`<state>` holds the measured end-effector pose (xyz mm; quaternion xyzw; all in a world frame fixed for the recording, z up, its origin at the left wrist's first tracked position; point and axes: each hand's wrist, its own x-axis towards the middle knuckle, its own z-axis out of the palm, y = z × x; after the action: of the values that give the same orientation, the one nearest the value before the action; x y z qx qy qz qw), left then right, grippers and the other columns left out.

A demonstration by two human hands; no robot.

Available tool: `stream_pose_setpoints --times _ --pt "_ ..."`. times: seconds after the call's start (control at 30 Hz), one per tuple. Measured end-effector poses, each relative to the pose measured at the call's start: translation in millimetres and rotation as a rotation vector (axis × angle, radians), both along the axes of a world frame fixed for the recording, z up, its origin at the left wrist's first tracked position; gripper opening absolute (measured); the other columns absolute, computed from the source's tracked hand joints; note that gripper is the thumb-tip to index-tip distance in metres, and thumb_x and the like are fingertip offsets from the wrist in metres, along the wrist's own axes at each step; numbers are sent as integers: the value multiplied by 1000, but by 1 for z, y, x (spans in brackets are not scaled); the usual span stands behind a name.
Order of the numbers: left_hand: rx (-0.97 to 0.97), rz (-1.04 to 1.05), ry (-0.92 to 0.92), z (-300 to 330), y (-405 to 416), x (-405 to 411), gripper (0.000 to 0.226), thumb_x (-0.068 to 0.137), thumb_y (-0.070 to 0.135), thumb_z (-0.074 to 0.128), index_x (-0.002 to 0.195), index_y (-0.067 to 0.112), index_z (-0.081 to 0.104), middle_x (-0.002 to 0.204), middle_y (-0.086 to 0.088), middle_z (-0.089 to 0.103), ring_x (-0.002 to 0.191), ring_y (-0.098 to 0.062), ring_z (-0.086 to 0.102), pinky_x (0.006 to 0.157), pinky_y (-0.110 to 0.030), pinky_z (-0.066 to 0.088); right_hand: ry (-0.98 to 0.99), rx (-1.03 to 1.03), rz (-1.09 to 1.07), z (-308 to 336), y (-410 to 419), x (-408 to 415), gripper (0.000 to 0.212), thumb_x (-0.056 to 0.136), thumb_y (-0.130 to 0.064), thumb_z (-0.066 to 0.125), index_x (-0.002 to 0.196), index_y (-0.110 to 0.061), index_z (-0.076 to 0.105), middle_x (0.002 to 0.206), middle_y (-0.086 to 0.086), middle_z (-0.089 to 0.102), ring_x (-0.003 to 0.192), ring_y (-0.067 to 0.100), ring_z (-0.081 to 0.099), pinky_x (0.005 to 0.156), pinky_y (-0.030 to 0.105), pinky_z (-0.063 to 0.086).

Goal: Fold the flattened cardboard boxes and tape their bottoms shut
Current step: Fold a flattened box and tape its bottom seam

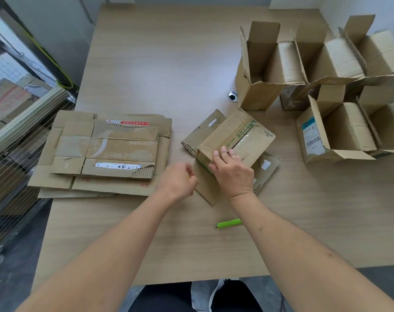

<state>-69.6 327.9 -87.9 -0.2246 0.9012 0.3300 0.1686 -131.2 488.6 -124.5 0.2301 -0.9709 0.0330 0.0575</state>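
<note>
Head view: small brown cardboard box [235,140] upended on worktop [160,70], bottom up for taping.
Right hand [233,174]: pressing flaps flat.
Left hand [179,180]: curled, contents unclear.

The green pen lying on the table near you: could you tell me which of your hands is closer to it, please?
Right. The right hand rests on the box, just beyond the green pen. The left hand hovers beyond the pen and further to its left.

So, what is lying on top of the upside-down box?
The right hand presses on the box, fingers over clear tape along its seam. The hand covers the near edge; the inside is hidden.
</note>
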Motion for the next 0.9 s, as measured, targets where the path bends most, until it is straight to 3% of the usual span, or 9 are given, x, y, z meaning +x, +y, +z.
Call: stream_pose_setpoints --times 0.13,0.27,0.4,0.57,0.63,0.73,0.83,0.9 --pt "132 27 91 30 -1 -22 3 91 22 59 91 24 61 56 6 71 41 -8 57 56 -25 49 -123 -61 -17 7 4 -1 49 63 -36 96 106 -17 79 118 6 75 101 28 75 57 38 59" --pt "262 14 66 52 -10 -31 3 97 19 58 96 19 60 62 -4 74 38 -15 53 41 -18 37 -246 -163 -32 21 17 5 35 83 -25 83 116 -14 74 138 5 65 127 30 62 79 48 59" --pt "258 -23 48 60 -15 -29 3 97 20 56 98 20 60 64 -6 75 41 -16 53 41 -18 35 -362 -158 41 36 34 13 33 97 -12 65 130 -15 67 155 -3 49 147 23 40 99 41 51" --pt "267 -52 54 68 -6 -19 4 99 19 58 99 18 61 66 -8 75 42 -16 53 42 -19 37 -426 -134 143 46 44 18 40 93 2 61 129 -14 67 158 -4 45 150 21 35 97 43 52" --pt "265 -65 57 69 -4 -14 3 99 20 58 99 18 61 67 -8 75 43 -17 54 50 -24 42 -390 -144 179 49 46 19 39 91 6 59 126 -11 66 156 -1 47 148 24 39 95 48 54" --pt "279 -97 63 69 -2 -4 3 100 20 59 99 18 60 67 -9 75 44 -18 55 55 -28 46 -306 -90 183 52 53 20 35 92 6 53 123 -10 61 153 1 50 136 30 50 86 41 52" --pt "286 -138 77 71 2 4 4 102 21 60 98 19 59 67 -9 75 44 -18 55 50 -23 43 -292 -110 196 54 61 19 39 95 4 52 129 -15 60 155 -4 47 144 23 42 101 39 46" --pt "312 -139 113 75 8 7 5 102 20 60 97 18 59 67 -11 74 45 -20 54 46 -22 42 -383 -340 167 58 61 21 29 98 -6 56 123 -18 66 146 -3 57 138 19 48 109 37 44"
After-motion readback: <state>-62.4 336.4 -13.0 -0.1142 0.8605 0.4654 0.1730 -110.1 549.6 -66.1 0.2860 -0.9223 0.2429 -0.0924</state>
